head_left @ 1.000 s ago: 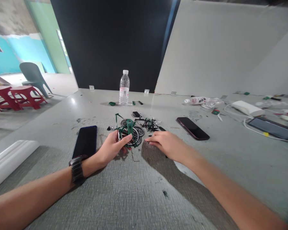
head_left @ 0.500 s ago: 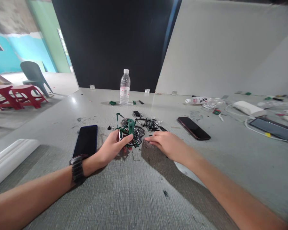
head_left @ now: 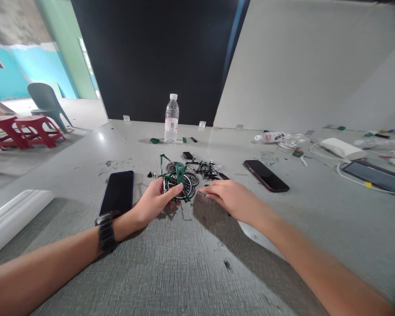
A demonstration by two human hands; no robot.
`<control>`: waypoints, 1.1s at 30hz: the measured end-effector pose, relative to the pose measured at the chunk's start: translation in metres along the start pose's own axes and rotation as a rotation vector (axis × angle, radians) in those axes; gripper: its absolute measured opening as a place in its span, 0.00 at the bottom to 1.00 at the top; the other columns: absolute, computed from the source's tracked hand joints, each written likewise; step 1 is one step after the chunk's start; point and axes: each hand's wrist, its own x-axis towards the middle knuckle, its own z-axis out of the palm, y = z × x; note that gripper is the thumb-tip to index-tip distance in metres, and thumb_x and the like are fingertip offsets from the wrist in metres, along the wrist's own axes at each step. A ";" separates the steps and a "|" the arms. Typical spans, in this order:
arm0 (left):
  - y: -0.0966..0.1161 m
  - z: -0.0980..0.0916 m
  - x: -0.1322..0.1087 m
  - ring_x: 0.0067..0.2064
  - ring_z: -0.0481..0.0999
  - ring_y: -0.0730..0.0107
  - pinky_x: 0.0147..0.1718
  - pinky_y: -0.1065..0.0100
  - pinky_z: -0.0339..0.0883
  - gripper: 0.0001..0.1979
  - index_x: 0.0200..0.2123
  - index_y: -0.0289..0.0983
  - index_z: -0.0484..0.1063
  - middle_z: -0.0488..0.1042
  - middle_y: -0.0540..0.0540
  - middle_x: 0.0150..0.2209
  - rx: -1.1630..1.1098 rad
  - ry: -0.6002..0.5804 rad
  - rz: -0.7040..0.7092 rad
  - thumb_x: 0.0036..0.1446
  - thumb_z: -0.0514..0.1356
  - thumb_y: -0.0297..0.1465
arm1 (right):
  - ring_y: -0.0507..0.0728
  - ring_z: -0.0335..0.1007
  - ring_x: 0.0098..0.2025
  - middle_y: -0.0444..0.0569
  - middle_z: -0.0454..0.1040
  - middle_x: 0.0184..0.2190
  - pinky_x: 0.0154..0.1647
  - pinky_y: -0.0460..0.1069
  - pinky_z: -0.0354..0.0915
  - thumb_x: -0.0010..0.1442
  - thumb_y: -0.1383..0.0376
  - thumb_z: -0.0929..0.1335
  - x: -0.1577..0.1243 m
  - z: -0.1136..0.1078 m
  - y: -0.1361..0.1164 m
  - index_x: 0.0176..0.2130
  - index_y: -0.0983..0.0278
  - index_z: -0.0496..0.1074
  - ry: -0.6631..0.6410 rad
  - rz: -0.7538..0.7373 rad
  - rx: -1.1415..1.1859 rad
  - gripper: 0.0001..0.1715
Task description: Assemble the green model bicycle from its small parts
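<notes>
My left hand (head_left: 158, 196) is closed on a green model bicycle (head_left: 180, 177), its thumb across the front of the green frame and the other fingers mostly hidden behind it. Just right of the bicycle, my right hand (head_left: 232, 197) reaches down to the table with its fingertips drawn together over tiny parts. Whatever lies between those fingertips is too small to make out. Beyond the hands lies a cluster of black model bicycle parts (head_left: 206, 169). A thin bent metal rod (head_left: 183, 215) rests on the table below the bicycle.
A phone (head_left: 117, 193) lies left of my left hand, another phone (head_left: 266, 175) to the right. A water bottle (head_left: 171, 118) stands at the back near a dark panel (head_left: 161, 57). On the far right are a white box (head_left: 342, 149) and a cabled phone (head_left: 377, 175).
Almost nothing differs. My right hand has shifted very slightly over the small parts, while my left hand keeps its hold on the model bicycle.
</notes>
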 end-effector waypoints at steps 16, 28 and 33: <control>0.001 0.000 -0.001 0.25 0.73 0.71 0.21 0.70 0.60 0.21 0.33 0.33 0.69 0.75 0.43 0.26 0.022 0.000 0.012 0.58 0.60 0.47 | 0.58 0.73 0.41 0.53 0.77 0.39 0.40 0.52 0.64 0.69 0.66 0.60 -0.001 0.003 0.000 0.51 0.59 0.76 -0.004 -0.009 -0.005 0.19; 0.001 0.000 -0.001 0.25 0.73 0.71 0.21 0.70 0.60 0.21 0.33 0.33 0.69 0.74 0.44 0.25 0.053 -0.001 0.006 0.59 0.59 0.47 | 0.58 0.73 0.41 0.53 0.77 0.39 0.39 0.52 0.64 0.71 0.64 0.59 0.000 0.006 0.003 0.49 0.58 0.77 0.010 -0.016 -0.041 0.19; 0.003 0.000 -0.002 0.24 0.72 0.71 0.21 0.70 0.60 0.21 0.32 0.33 0.69 0.74 0.45 0.24 0.064 -0.001 0.010 0.59 0.59 0.47 | 0.58 0.73 0.41 0.53 0.77 0.39 0.40 0.53 0.64 0.71 0.63 0.59 0.000 0.005 0.002 0.49 0.58 0.77 0.012 -0.009 -0.039 0.19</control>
